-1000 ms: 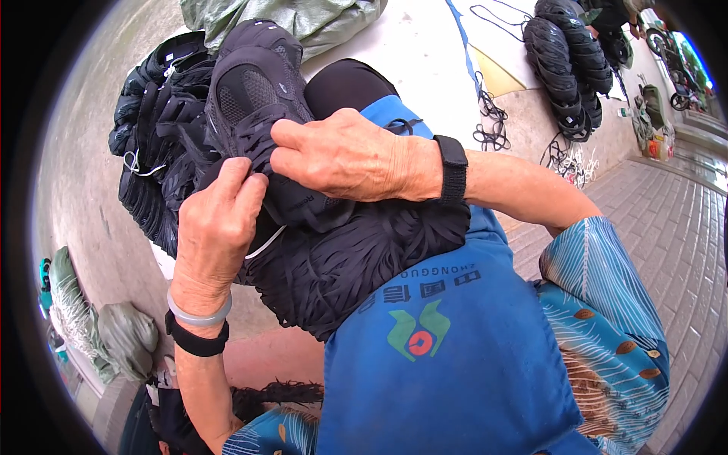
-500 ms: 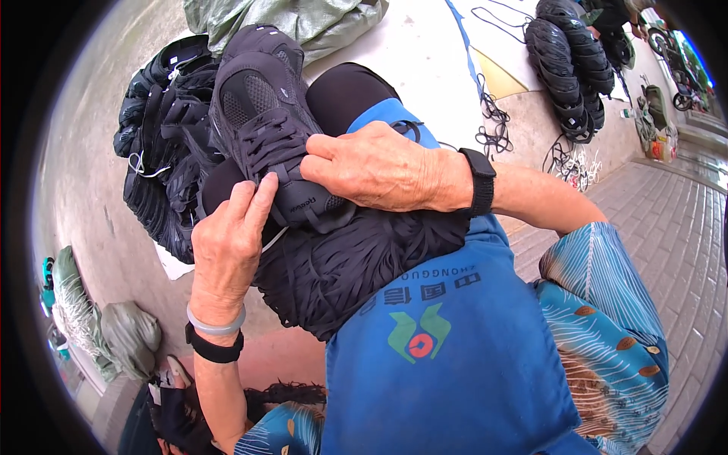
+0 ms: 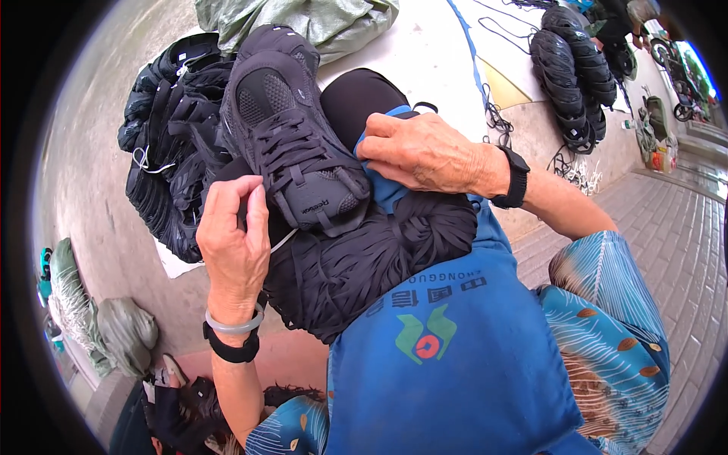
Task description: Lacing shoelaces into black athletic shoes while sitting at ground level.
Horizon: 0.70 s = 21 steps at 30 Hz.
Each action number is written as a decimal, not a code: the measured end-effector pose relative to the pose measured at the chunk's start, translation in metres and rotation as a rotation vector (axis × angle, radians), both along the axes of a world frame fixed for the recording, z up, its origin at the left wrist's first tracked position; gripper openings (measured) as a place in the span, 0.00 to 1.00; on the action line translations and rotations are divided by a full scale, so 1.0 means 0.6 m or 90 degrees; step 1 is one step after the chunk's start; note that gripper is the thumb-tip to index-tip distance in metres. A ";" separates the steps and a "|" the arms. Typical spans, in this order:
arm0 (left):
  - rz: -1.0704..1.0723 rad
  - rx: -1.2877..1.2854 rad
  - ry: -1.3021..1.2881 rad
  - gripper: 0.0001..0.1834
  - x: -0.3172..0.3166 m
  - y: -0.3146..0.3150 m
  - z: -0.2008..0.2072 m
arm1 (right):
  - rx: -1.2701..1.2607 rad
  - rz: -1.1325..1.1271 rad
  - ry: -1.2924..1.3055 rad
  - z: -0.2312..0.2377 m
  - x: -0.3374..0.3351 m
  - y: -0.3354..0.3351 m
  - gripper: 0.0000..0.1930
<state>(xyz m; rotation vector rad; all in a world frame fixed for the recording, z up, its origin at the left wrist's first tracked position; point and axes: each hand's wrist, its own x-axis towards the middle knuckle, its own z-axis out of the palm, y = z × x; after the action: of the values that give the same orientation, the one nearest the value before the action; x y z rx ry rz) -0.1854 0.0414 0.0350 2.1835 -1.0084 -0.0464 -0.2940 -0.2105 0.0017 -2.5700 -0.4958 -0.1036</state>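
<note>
A black sneaker (image 3: 284, 114) lies across my lap, its black laces (image 3: 296, 148) crossed through the eyelets. My left hand (image 3: 236, 239) is beside the shoe's left edge, with thumb and fingertips pinched together; whatever they may hold is hidden. On the other side, my right hand (image 3: 432, 155) is closed over the blue apron at my knee, apart from the shoe. What its curled fingers may grip does not show. A thick bundle of black shoelaces (image 3: 341, 265) rests below the shoe on my blue apron (image 3: 470, 356).
A pile of black shoes (image 3: 171, 152) stands at the left, with a white cord on it. Another stack of black shoes (image 3: 572, 76) is at the far right, near loose black laces (image 3: 497, 121). A grey-green sack (image 3: 303, 30) lies at the back.
Both hands have drawn off the sneaker's laces: my right hand moved right, my left a little down and away. The laces across the front now lie uncovered.
</note>
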 end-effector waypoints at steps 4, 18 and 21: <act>-0.010 0.016 -0.040 0.07 0.003 -0.026 -0.014 | 0.068 -0.035 -0.038 0.015 0.008 0.011 0.13; -0.037 0.059 -0.100 0.08 0.015 -0.038 -0.031 | 0.027 0.002 0.005 0.014 0.030 0.053 0.25; -0.067 0.027 -0.063 0.10 0.017 -0.030 -0.028 | 0.061 0.005 -0.007 0.012 0.035 0.057 0.25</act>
<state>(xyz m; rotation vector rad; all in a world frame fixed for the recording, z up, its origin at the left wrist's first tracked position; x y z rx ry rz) -0.1750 0.0234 0.0179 2.1882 -1.1872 -0.0086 -0.2729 -0.1763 0.0092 -2.4753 -0.4932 -0.1358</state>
